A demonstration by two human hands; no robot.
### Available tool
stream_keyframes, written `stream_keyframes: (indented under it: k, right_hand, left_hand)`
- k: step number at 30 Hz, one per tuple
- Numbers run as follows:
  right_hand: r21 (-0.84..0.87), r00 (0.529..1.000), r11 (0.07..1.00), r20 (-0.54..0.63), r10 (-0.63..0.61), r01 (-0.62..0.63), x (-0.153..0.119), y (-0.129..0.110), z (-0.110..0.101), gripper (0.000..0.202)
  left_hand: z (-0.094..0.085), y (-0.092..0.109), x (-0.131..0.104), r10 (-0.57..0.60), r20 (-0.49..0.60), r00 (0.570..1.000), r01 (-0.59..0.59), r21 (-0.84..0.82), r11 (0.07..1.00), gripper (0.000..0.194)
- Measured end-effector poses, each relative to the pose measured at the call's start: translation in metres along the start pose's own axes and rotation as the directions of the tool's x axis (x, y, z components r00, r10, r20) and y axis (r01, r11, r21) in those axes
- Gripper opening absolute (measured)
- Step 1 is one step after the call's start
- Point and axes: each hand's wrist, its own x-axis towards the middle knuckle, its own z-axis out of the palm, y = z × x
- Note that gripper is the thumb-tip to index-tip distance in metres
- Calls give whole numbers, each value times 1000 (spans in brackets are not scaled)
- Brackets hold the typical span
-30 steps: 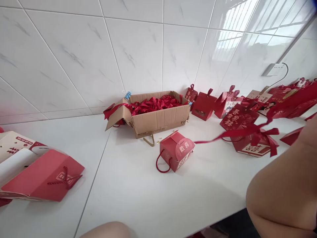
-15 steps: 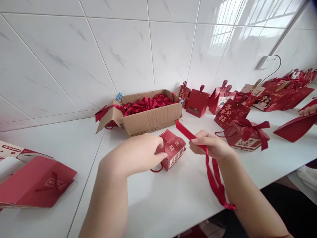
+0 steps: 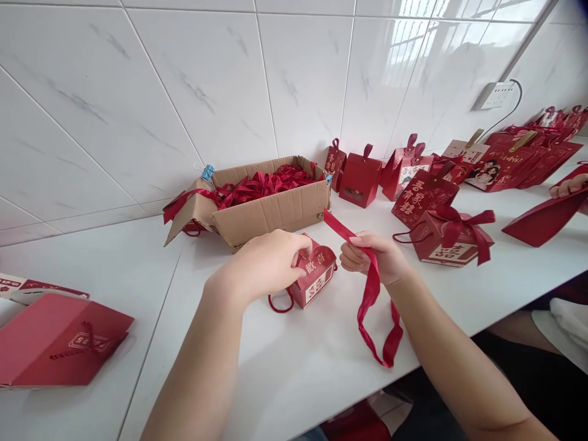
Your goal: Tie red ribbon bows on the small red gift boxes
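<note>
My left hand (image 3: 266, 263) rests on top of a small red gift box (image 3: 315, 277) with white characters and a red cord handle, gripping its upper edge. My right hand (image 3: 372, 257) pinches a long red ribbon (image 3: 372, 300) just right of the box; one end sticks up and left, the rest loops down over the table's front edge. The box stands on the white table (image 3: 285, 361) in front of an open cardboard carton (image 3: 271, 208) filled with red ribbons.
Flat red box blanks (image 3: 59, 340) lie at the left. Several assembled red gift boxes, one with a ribbon bow (image 3: 452, 236), line the wall at the right. Another person's hand (image 3: 569, 184) holds a red sheet at the far right. A wall socket (image 3: 493, 95) sits above.
Both my hands came into view and closed in on the small box. The left hand now grips its top; the right hand brought the ribbon beside it. The view shifted left.
</note>
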Motion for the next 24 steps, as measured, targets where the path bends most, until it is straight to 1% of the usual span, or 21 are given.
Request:
stream_keyframes:
  k: [3,7,9,11,13,15,17,19,22,24]
  right_hand:
    - [-11,1000,1000,-5,-10,10,1,2,0,43]
    - [-1,999,1000,-40,-6,6,2,2,-1,44]
    - [2,998,1000,-50,-27,27,1,1,-2,43]
    - [14,999,999,-31,-31,32,0,-1,-3,43]
    - [52,999,999,40,-1,-1,-2,-3,-6,44]
    - [89,987,995,158,38,-52,-5,-3,-9,45]
    - [99,957,988,278,84,-116,-6,-3,-11,45]
    - [84,922,979,360,145,-187,-6,-1,-12,43]
    - [45,887,963,403,227,-267,-4,2,-11,39]
    - [30,880,957,402,253,-289,-4,2,-9,37]
  left_hand:
    - [1,0,0,0,-4,1000,0,-2,1000,6]
    - [-3,-3,-1,13,-9,1000,-13,13,1000,8]
    - [-6,-8,-2,5,-50,999,-4,28,1000,13]
    - [-9,-15,-3,-36,-104,994,40,39,998,24]
    - [-12,-23,-3,-92,-117,989,96,34,995,34]
    - [-13,-28,-2,-123,-79,989,125,16,992,41]
    - [-12,-30,1,-129,-39,991,128,-6,992,41]
    - [-10,-29,4,-112,-44,993,111,-30,993,37]
    - [-7,-26,8,-86,-81,993,82,-55,995,34]
    - [-5,-25,10,-82,-90,993,77,-60,995,33]
